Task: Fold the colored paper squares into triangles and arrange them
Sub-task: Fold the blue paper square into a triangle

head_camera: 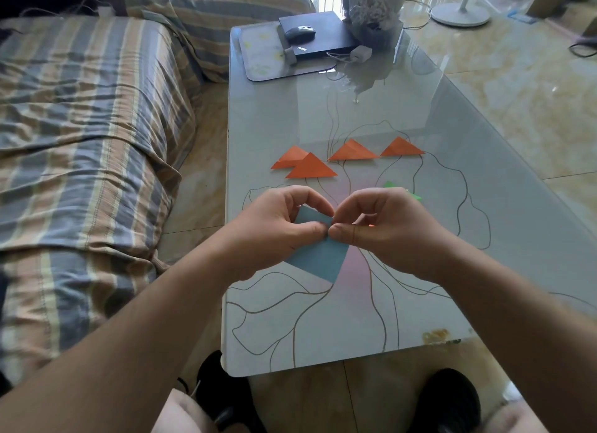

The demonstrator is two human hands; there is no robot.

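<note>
Presently both hands are pinching the blue paper [318, 255] above the table's [420, 116] near end: left hand [277, 229] and right hand [381, 225] meeting at one corner, sheet hanging toward the person.

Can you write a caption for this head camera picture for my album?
Both hands, left hand and right hand, pinch blue paper above four orange triangles on the table.

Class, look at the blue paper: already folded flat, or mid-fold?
Mid-fold: both hands pinch the blue paper above the table, corners meeting, not creased.
</note>
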